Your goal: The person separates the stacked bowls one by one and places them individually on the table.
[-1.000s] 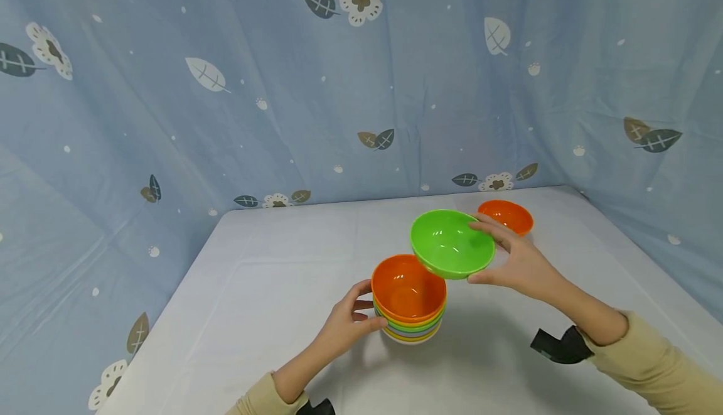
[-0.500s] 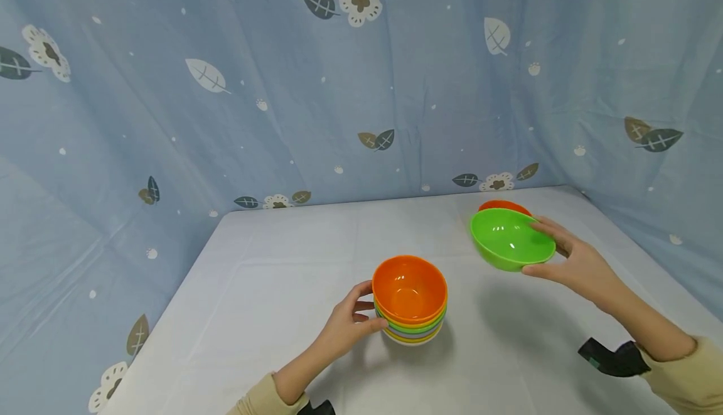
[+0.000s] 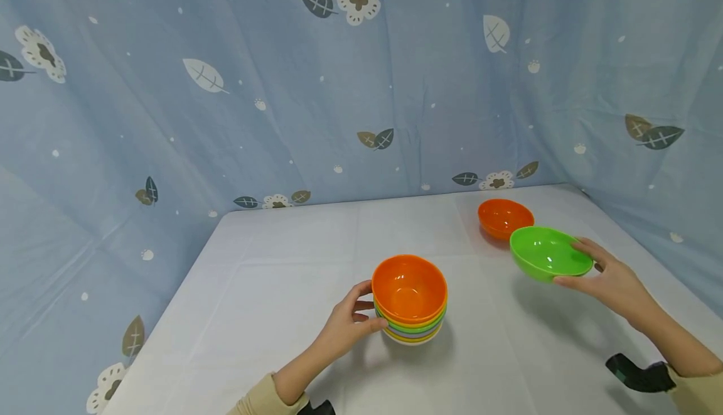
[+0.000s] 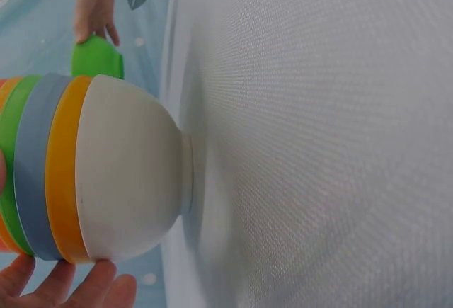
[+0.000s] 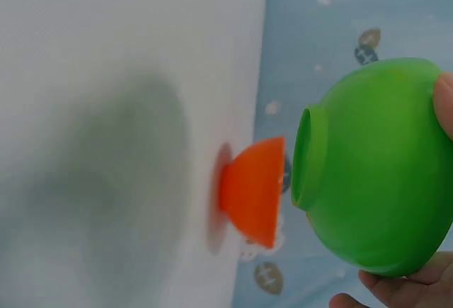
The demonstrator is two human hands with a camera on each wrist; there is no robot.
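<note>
In the head view my right hand point(image 3: 612, 283) pinches a green bowl point(image 3: 545, 255) by its right rim and holds it in the air, slightly tilted; the right wrist view shows its foot ring well off the cloth. My left hand point(image 3: 347, 321) grips the left side of a stack of nested bowls point(image 3: 409, 302), thumb at the near side and fingers behind. On top of that stack lies an orange bowl point(image 3: 408, 286). Below it come yellow, green, blue-grey and orange-yellow rims, and a white bowl point(image 4: 131, 170) forms the base on the table.
A single orange bowl point(image 3: 504, 217) stands upright at the back right, just behind the green one in the head view. White cloth covers the table point(image 3: 294, 289). A blue patterned curtain point(image 3: 282, 76) hangs along the back and sides.
My right hand has carried the green bowl rightward, away from above the stack, and lately a little lower. The back orange bowl shows nearly whole again. My left hand and the stack stay put.
</note>
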